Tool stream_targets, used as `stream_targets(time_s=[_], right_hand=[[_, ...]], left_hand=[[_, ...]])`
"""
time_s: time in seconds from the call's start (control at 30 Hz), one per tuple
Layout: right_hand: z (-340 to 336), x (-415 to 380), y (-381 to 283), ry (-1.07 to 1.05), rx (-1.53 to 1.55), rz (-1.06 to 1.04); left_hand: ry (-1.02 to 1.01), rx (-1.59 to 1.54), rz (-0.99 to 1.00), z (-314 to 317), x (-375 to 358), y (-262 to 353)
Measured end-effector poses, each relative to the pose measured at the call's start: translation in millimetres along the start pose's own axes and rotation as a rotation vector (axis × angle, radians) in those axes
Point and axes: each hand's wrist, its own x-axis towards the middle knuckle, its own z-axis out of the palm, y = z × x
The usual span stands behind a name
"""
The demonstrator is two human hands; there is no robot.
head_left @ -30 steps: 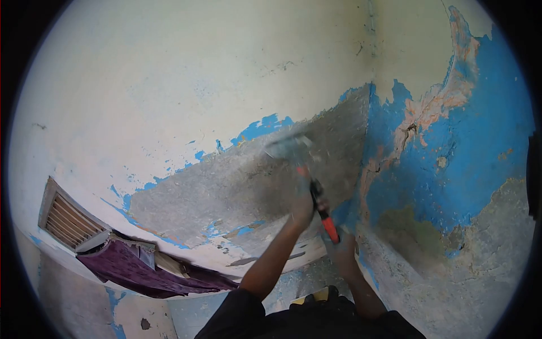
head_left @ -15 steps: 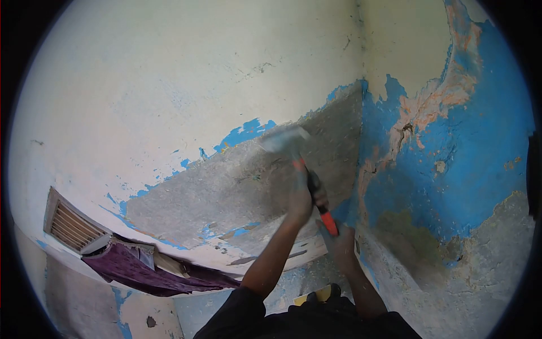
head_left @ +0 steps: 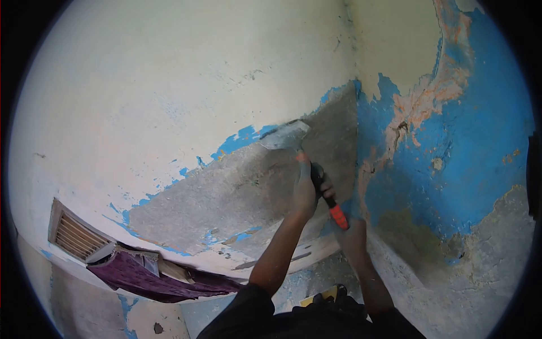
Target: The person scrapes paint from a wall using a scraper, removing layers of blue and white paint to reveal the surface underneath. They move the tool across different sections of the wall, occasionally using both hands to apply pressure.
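Observation:
A wide-bladed scraper (head_left: 287,135) with a black and red handle lies against the wall, its blade edge at the border between the flaking paint and the bare grey plaster (head_left: 226,189). My left hand (head_left: 307,192) is wrapped round the upper part of the handle, just below the blade. Lower down, my right hand (head_left: 354,234) grips the red butt end. A ragged strip of blue paint (head_left: 240,138) runs along the border left of the blade, under the cream paint (head_left: 169,101).
At the lower left a slatted vent (head_left: 80,229) is set in the wall, beside a purple cloth (head_left: 147,277). The wall's corner stands to the right. Beyond it, a blue wall (head_left: 485,130) carries cracks and peeled patches. Something yellow (head_left: 322,295) shows below my arms.
The scraper's blade has shifted slightly up and right along the paint border and looks less blurred. Both hands stay on the handle, and the right has moved a little to the right.

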Motion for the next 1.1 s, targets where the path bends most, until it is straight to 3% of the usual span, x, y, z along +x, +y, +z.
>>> stream_targets(time_s=[0.1,0.23,0.3,0.4,0.5,0.6,0.67,0.8,0.9,1.0,1.07,1.1], right_hand=[[-16,3,8,-0.045,-0.024,0.036],[-6,-14,33,0.036,0.070,-0.011],[-2,-4,31,0.034,0.087,-0.044],[-17,23,-24,0.026,0.051,-0.077],[-17,24,-30,0.030,0.045,-0.087],[-11,0,17,0.056,0.056,-0.129],[6,5,46,0.147,0.162,-0.224],[-18,25,-18,0.025,0.104,-0.115],[-33,36,-55,-0.078,0.087,0.029],[-10,16,12,0.020,0.000,-0.127],[34,5,70,0.248,0.436,-0.020],[36,8,70,0.254,0.446,-0.031]], left_hand=[[-0.068,-0.052,0.022,-4,9,-20],[-0.026,0.016,-0.118,-5,14,-45],[-0.061,0.022,-0.096,-8,20,-37],[-0.086,0.072,0.109,12,24,9],[-0.089,0.030,0.088,19,20,22],[-0.013,0.056,-0.098,6,16,-19],[-0.097,0.055,-0.092,-8,24,-38],[-0.106,0.042,0.098,11,24,11],[-0.115,0.003,0.096,32,10,47],[0.006,0.088,0.013,11,21,0],[-0.074,0.086,-0.084,-13,24,-45],[-0.107,0.083,-0.130,-20,26,-54]])
